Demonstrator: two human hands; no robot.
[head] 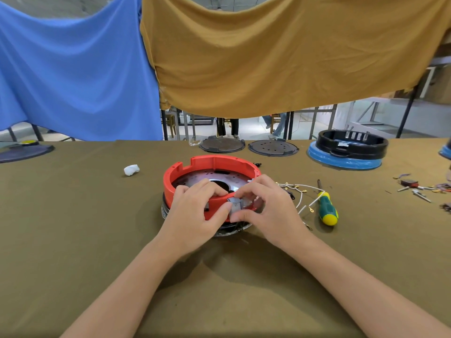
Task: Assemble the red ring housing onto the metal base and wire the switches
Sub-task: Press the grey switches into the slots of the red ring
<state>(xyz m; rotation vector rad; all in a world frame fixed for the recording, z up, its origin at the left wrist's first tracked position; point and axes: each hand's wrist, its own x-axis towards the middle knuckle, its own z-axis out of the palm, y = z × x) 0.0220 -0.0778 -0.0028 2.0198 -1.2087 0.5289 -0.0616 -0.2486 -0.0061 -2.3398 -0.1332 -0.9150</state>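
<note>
The red ring housing (pixel 214 163) sits on the round metal base (pixel 205 175) in the middle of the table. At the ring's near wall a small grey switch (pixel 235 206) is set in an opening. My left hand (pixel 195 211) grips the near rim, fingers curled over it and thumb against the switch. My right hand (pixel 266 206) pinches the same switch from the right. White wires (pixel 307 193) with metal terminals trail from the housing to the right.
A green and yellow screwdriver (pixel 327 207) lies right of the wires. Loose terminals and small parts (pixel 419 189) lie at far right. At the back stand two dark round plates (pixel 222 144), a black ring on a blue base (pixel 351 147), and a white wad (pixel 131 170) at left.
</note>
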